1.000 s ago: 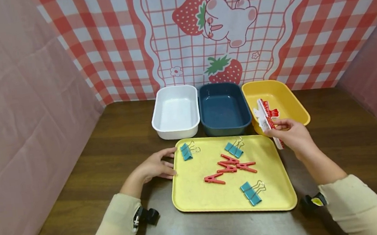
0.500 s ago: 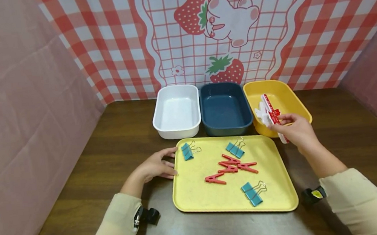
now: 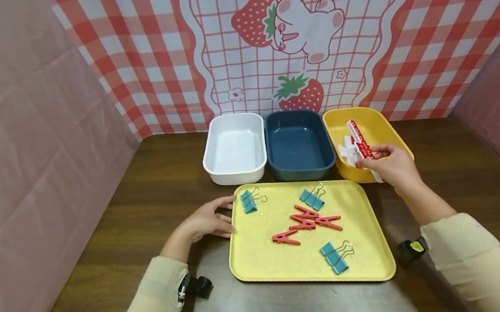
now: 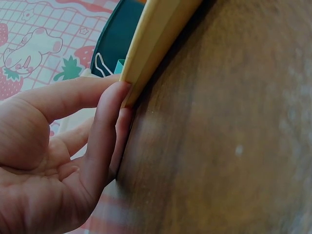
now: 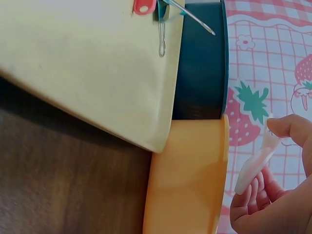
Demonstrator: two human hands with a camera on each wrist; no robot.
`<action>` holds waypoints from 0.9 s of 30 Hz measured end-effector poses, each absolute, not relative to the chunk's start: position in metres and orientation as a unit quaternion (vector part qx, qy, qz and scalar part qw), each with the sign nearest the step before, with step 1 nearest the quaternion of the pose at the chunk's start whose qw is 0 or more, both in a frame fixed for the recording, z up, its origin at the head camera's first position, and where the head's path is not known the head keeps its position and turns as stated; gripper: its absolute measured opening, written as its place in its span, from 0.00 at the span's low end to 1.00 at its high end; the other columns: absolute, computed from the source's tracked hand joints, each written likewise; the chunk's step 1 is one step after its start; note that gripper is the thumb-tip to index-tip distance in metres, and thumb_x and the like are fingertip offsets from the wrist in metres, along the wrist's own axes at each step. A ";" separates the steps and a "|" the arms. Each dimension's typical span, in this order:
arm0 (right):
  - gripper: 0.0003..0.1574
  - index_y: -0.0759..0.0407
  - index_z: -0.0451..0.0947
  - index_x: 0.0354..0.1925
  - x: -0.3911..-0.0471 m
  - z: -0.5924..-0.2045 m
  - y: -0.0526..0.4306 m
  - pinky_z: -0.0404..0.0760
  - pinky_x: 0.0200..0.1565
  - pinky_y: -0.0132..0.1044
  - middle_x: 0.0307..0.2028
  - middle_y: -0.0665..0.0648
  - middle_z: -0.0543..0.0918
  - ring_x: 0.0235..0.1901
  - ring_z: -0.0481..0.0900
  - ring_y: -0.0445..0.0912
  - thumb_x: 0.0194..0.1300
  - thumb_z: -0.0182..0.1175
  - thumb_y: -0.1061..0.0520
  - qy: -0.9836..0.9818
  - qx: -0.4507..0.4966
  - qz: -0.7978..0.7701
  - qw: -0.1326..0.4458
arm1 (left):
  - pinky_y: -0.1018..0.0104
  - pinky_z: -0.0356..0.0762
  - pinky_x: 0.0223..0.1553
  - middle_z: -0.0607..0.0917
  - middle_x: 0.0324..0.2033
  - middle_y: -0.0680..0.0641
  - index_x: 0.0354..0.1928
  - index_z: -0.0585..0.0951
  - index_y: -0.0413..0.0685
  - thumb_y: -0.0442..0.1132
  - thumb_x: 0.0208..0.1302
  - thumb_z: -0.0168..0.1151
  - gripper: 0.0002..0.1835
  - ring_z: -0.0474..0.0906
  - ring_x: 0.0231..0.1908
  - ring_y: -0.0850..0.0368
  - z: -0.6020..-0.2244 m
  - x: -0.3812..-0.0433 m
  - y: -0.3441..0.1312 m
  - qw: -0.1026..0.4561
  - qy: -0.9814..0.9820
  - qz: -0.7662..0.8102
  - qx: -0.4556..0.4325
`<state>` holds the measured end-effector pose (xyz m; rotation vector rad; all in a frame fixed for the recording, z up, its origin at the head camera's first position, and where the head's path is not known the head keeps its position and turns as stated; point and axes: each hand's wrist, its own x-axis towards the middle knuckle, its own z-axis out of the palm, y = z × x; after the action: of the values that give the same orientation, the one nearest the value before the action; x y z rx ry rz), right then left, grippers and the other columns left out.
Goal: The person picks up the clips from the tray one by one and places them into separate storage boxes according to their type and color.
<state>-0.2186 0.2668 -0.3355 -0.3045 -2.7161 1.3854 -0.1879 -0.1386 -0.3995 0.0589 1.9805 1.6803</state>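
My right hand (image 3: 391,165) pinches a long white and red bag clip (image 3: 360,140) over the yellow bin (image 3: 384,125). White and red clip-like parts (image 3: 348,152) show beside it in the bin, partly hidden. In the right wrist view, the thumb and fingers grip the clip's pale part (image 5: 258,161) above the bin's rim. My left hand (image 3: 206,220) touches the left rim of the yellow tray (image 3: 259,255), fingers relaxed. On the tray lie red clothespins (image 3: 302,221) and teal binder clips (image 3: 334,257), (image 3: 312,198), with another binder clip (image 3: 248,201) near the left hand.
A white bin (image 3: 236,172) and a dark blue bin (image 3: 302,171) stand left of the yellow one, behind the tray. Behind them hangs a red checked cloth (image 3: 157,84). Pink cloth (image 3: 38,121) walls both sides of the wooden table (image 3: 124,213).
My right hand has moved away from me with the bag clip, farther over the yellow bin. My left hand stays at the tray's rim.
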 end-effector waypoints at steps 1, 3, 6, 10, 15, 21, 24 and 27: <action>0.40 0.71 0.64 0.56 -0.220 -0.335 0.267 0.76 0.25 0.23 0.43 0.62 0.69 0.34 0.68 0.48 0.57 0.66 0.47 -0.886 -0.101 0.451 0.039 | 0.58 0.83 0.36 0.63 0.59 0.37 0.68 0.60 0.42 0.15 0.47 0.62 0.44 0.77 0.43 0.50 -0.399 -0.188 -0.139 0.268 0.735 0.622 0.021; 0.40 0.71 0.64 0.56 -0.223 -0.335 0.269 0.76 0.25 0.23 0.44 0.63 0.69 0.36 0.68 0.49 0.57 0.65 0.46 -0.888 -0.107 0.446 0.037 | 0.58 0.83 0.36 0.63 0.59 0.37 0.68 0.60 0.42 0.15 0.48 0.62 0.44 0.77 0.43 0.50 -0.399 -0.188 -0.139 0.269 0.736 0.621 0.020; 0.41 0.70 0.64 0.57 -0.228 -0.334 0.271 0.76 0.26 0.23 0.45 0.63 0.70 0.38 0.68 0.50 0.57 0.65 0.45 -0.891 -0.115 0.438 0.031 | 0.58 0.83 0.36 0.63 0.59 0.37 0.68 0.60 0.42 0.15 0.48 0.62 0.44 0.77 0.43 0.50 -0.398 -0.187 -0.138 0.269 0.736 0.621 0.019; 0.43 0.71 0.64 0.58 -0.236 -0.333 0.275 0.76 0.25 0.25 0.44 0.63 0.69 0.38 0.67 0.51 0.57 0.64 0.43 -0.895 -0.124 0.428 0.024 | 0.58 0.83 0.37 0.63 0.59 0.37 0.68 0.60 0.42 0.15 0.48 0.62 0.44 0.77 0.42 0.50 -0.398 -0.187 -0.138 0.268 0.735 0.623 0.019; 0.45 0.71 0.63 0.58 -0.246 -0.333 0.280 0.75 0.25 0.25 0.44 0.63 0.69 0.38 0.67 0.51 0.56 0.64 0.41 -0.895 -0.143 0.421 0.018 | 0.57 0.83 0.37 0.62 0.59 0.37 0.68 0.60 0.42 0.14 0.48 0.61 0.44 0.77 0.42 0.50 -0.397 -0.187 -0.137 0.268 0.733 0.625 0.021; 0.47 0.73 0.63 0.59 -0.256 -0.333 0.284 0.76 0.31 0.25 0.48 0.68 0.68 0.42 0.66 0.55 0.57 0.62 0.39 -0.903 -0.153 0.401 0.023 | 0.57 0.83 0.37 0.62 0.59 0.37 0.68 0.60 0.42 0.14 0.47 0.62 0.44 0.77 0.42 0.50 -0.399 -0.187 -0.138 0.268 0.731 0.627 0.020; 0.47 0.73 0.62 0.60 -0.261 -0.333 0.284 0.78 0.39 0.32 0.50 0.69 0.68 0.44 0.67 0.56 0.58 0.61 0.39 -0.901 -0.165 0.400 0.027 | 0.57 0.83 0.37 0.62 0.59 0.37 0.68 0.60 0.42 0.14 0.47 0.62 0.44 0.77 0.42 0.50 -0.399 -0.188 -0.139 0.268 0.732 0.626 0.020; 0.48 0.71 0.61 0.61 -0.266 -0.334 0.283 0.77 0.43 0.37 0.50 0.68 0.68 0.44 0.66 0.56 0.58 0.61 0.38 -0.896 -0.178 0.405 0.033 | 0.57 0.83 0.37 0.62 0.59 0.37 0.68 0.60 0.42 0.15 0.48 0.62 0.44 0.77 0.42 0.50 -0.399 -0.188 -0.139 0.268 0.733 0.625 0.021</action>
<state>-0.2655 0.2825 -0.3340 -0.5475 -2.7566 1.2474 -0.1882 -0.1386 -0.3991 0.0555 1.9777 1.6849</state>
